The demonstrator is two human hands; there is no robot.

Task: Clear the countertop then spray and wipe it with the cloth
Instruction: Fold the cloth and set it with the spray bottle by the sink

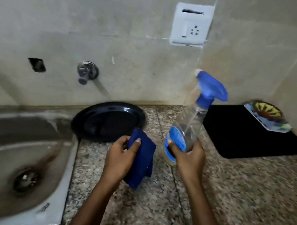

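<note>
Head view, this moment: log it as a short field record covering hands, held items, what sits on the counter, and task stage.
left hand: grips the blue cloth
right hand: holds the spray bottle near its base, above the countertop
bottle nozzle: points left, toward the wall
on counter: black plate overlapping the sink edge; black mat carrying a patterned dish
task stage: counter not cleared; no wiping contact yet

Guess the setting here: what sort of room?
Most likely a home kitchen: a steel sink set in a speckled stone countertop, a wall tap above it, and a black plate beside it.
</note>
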